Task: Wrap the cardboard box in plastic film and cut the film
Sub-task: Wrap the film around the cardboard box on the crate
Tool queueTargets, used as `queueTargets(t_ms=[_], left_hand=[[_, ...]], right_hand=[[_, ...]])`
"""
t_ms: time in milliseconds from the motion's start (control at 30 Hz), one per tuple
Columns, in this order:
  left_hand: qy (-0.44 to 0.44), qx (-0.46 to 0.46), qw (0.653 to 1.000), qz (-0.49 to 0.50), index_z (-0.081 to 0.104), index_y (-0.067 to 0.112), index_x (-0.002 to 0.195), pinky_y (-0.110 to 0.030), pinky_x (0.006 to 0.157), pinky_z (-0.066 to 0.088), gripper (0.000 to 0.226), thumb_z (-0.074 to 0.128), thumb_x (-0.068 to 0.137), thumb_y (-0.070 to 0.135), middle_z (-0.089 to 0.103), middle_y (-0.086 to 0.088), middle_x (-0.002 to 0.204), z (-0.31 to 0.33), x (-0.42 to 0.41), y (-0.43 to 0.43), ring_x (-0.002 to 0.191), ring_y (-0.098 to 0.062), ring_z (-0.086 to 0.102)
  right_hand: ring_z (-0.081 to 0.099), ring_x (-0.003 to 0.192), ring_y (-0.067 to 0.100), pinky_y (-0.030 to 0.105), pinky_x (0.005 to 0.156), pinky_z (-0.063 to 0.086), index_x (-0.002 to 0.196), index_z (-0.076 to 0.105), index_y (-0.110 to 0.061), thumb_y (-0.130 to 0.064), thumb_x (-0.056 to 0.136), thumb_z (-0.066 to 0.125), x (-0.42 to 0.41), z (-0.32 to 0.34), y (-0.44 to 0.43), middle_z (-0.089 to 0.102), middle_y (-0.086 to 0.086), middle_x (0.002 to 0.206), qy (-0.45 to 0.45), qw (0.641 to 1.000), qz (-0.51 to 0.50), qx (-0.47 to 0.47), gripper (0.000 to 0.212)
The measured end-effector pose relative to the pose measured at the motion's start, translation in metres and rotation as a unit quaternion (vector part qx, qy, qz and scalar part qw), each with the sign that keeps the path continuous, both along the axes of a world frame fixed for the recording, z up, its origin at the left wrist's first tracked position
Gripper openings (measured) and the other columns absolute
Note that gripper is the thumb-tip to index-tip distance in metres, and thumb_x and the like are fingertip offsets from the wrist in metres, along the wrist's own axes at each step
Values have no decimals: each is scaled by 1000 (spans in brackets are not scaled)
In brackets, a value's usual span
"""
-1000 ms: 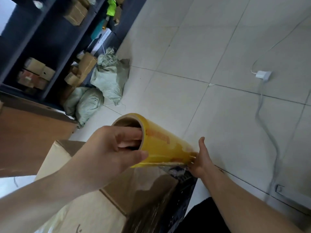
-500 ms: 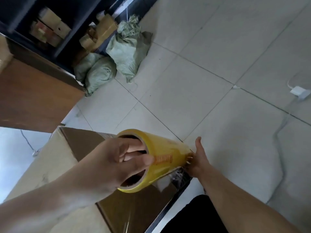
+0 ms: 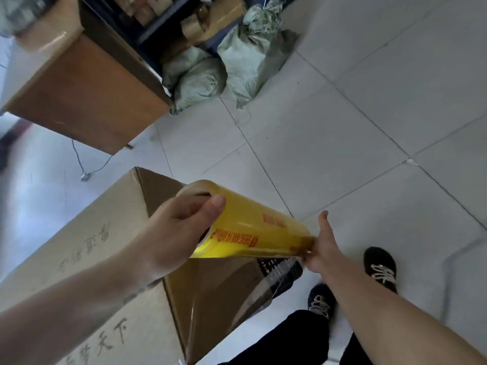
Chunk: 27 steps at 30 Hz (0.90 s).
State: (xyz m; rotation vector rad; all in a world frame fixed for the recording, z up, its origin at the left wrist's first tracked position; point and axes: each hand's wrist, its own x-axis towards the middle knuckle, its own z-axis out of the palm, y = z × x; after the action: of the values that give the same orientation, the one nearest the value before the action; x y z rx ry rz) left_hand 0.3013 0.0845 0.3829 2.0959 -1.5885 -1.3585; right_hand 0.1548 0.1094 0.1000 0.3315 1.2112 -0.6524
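Tiled floor (image 3: 342,133) around box (image 3: 87,248). Left hand (image 3: 181,233) and right hand (image 3: 320,250) each grip an end of the roll (image 3: 253,230) just above it; film (image 3: 210,291) runs onto its side. Risk: uneven pull may wrinkle or tear the film.

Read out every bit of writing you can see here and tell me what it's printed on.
"天下": grey characters on the top of the cardboard box, near the bottom edge of the view.
Other grey characters on the box top: too blurred to read.
Red lettering along the yellow film roll: too small and blurred to read.
Nothing else carries text.
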Motion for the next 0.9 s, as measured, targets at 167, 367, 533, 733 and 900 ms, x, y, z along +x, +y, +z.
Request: queueTargets(t_ms=[167,367,533,733,900], left_hand=[[30,-2,988,152,73,19,85,-48,100,48,42,67,73,59,70,-13,107,3,-12,-12,103,-29,66],[17,-39,971,234,64,27,83,-41,103,44,29,55,74,53,68,0,107,9,-21,-34,108,-21,62],[-12,-61,954,293,63,23,89,-44,104,44,23,57,85,45,68,0,102,9,-18,-54,108,-25,62],[-39,-68,937,339,63,4,119,-51,102,46,74,62,73,61,69,-11,111,14,-7,-69,107,-30,64],[-43,-87,922,375,65,16,98,-33,86,48,26,53,92,39,67,-4,98,9,-3,-75,93,-19,63]], right_hand=[[51,120,34,49,112,28,147,32,-13,-93,64,34,-14,4,-26,53,18,134,17,997,69,-6,115],[59,105,32,47,109,34,137,44,-10,-89,72,28,-19,3,-66,63,17,103,-13,992,122,-22,104],[59,86,30,41,77,47,122,53,-10,-82,82,20,-20,8,-97,62,16,86,-26,982,187,-33,89],[60,85,29,34,62,42,128,53,-13,-82,82,12,-9,9,-127,64,16,90,-48,967,249,-37,92],[61,86,30,38,61,48,141,43,-12,-83,81,18,4,18,-147,64,18,105,-60,953,293,-45,96]])
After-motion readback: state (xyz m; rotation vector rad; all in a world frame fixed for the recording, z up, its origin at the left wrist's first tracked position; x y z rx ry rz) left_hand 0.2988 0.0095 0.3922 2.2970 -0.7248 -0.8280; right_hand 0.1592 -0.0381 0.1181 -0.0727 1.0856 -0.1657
